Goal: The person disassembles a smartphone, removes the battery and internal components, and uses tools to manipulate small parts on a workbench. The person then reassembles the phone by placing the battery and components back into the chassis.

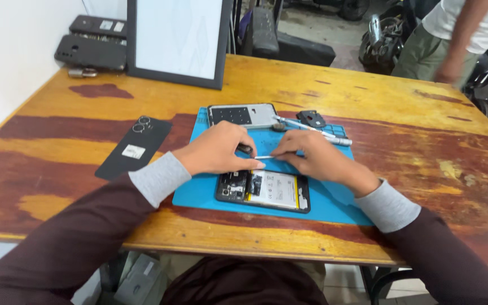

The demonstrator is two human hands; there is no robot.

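Note:
An opened black phone (272, 190) with its white battery showing lies on a blue work mat (199, 195). My left hand (216, 149) rests above the phone's left end, fingers curled down onto it. My right hand (312, 155) pinches a thin silver tool (264, 157) whose tip points left toward my left fingers. Both hands hover just behind the phone.
A grey tray (244, 115), a screwdriver (317, 131) and a small black part (311, 118) sit on the mat's far edge. A black back cover (134, 147) lies at left. A framed white panel (176, 39) and phones stand behind. Another person (458, 39) stands at the far right.

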